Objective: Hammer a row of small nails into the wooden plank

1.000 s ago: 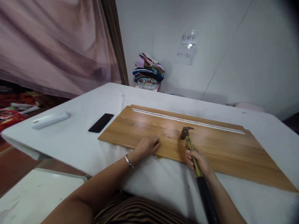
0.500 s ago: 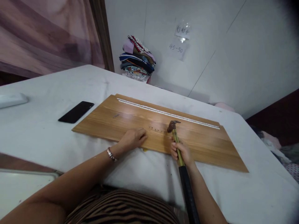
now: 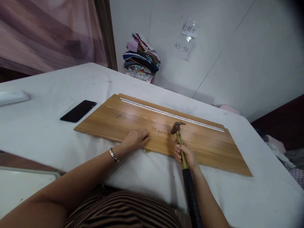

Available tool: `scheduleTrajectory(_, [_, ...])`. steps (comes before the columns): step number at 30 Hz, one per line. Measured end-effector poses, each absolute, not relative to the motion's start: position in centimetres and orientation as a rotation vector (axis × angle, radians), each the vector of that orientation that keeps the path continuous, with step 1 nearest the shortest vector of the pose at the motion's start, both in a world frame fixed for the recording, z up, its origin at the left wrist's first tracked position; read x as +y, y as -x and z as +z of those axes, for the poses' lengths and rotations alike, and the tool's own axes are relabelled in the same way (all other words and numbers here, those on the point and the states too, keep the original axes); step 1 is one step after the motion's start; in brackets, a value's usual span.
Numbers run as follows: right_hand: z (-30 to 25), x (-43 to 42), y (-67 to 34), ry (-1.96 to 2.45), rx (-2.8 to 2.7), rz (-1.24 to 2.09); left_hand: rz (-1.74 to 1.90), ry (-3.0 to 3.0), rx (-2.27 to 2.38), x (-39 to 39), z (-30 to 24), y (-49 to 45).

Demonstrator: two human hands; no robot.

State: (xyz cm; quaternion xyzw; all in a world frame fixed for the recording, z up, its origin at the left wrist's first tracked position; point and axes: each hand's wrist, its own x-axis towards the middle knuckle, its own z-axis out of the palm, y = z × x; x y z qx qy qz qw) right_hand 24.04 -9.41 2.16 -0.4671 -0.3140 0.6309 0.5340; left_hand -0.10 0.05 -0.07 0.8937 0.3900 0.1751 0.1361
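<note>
A long wooden board point(image 3: 209, 145) lies on the white-covered table point(image 3: 47, 133). My right hand point(image 3: 186, 155) is closed round the yellow shaft of a hammer point(image 3: 177, 127), whose head rests on the board. Just left of the head runs a short row of small nails point(image 3: 158, 129) in the wood. My left hand point(image 3: 136, 139) rests on the board's near edge with fingers curled, left of the nails; whether it holds anything is hidden. A loose nail point(image 3: 118, 116) lies further left on the board. A pale strip point(image 3: 171, 114) runs along the far edge.
A black phone point(image 3: 78, 111) lies on the table left of the board. A white object point(image 3: 13, 97) sits at the far left edge. Folded clothes point(image 3: 142, 57) are stacked against the white wall. A curtain point(image 3: 47, 31) hangs at the back left. A white surface point(image 3: 21, 190) sits low at the left.
The view has swung to the right and then settled. Both hands and the hammer keep their places on the board; the hammer head stays by the nail row.
</note>
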Motion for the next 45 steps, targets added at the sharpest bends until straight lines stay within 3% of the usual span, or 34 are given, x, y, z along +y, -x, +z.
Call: scheduleTrajectory(45, [1.87, -9.49, -24.1, 1.09, -0.716, 1.502, 0.51, -2.627, 1.128, 0.17, -0.27, 0.18])
